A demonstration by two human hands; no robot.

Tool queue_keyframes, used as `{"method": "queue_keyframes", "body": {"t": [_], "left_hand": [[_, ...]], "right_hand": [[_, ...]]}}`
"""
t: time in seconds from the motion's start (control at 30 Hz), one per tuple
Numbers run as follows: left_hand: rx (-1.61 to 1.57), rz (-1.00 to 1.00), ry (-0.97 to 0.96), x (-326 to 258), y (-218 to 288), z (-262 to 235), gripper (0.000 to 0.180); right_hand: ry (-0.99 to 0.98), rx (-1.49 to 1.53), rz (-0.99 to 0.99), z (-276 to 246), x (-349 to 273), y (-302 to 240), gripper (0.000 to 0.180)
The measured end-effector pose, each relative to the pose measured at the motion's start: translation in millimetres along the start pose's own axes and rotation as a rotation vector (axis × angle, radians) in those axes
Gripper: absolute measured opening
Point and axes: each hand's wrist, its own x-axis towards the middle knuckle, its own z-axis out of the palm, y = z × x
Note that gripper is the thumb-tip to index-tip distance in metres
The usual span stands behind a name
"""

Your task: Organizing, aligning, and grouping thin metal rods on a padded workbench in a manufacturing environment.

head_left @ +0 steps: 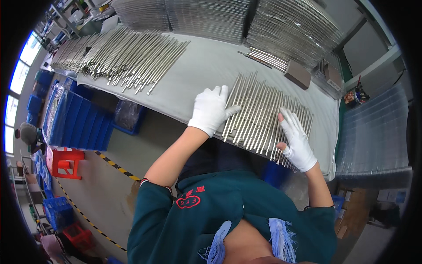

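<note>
both hands in white gloves, on a row of metal rods (pixel 259 116) laid side by side at the near edge of the tabletop (pixel 206 66), which has a grey cover. left hand (pixel 210 110) lies flat on the row's left end, fingers together & stretched out, thumb across a few rods; grip not closed on anything. right hand (pixel 295 140) rests at the row's right side, fingers spread apart, tips on the rods, palm near the near ends; also not clamped. rods sit between & under the two hands. their long axis runs near-to-far, leaning a bit right at the far end, all parallel, near ends roughly lined up along the tabletop edge. farther left on the tabletop: a bigger batch of longer rods (pixel 118 55), fanned. far side: stacks of metal racks (pixel 290 31). left, below on the floor: blue bins (pixel 83 119), red stool (pixel 66 163).
</note>
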Motion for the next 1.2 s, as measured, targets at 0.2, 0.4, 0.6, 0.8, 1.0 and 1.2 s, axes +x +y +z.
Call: {"method": "queue_keyframes", "body": {"t": [0.2, 0.4, 0.6, 0.8, 1.0, 1.2], "left_hand": [[-0.026, 0.058, 0.061, -6, 31, 7, 0.045], [0.206, 0.051, 0.177, 12, -81, -13, 0.059], [0.463, -0.329, 0.036, 25, -171, -9, 0.09], [0.247, -0.22, -0.081, 30, -131, -9, 0.09], [0.251, -0.493, -0.115, 51, -143, -33, 0.091], [0.253, -0.435, -0.042, 56, -144, -21, 0.084]], "right_hand": [[-0.027, -0.048, -0.182, 37, 122, 47, 0.078], [-0.076, -0.234, -0.084, 64, 177, 40, 0.06], [-0.043, -0.004, -0.09, 59, 174, 39, 0.045], [-0.048, 0.085, -0.204, 61, 173, 49, 0.039], [-0.029, -0.078, -0.208, 60, 173, 42, 0.043], [-0.053, -0.058, -0.19, 59, 174, 42, 0.045]]}}
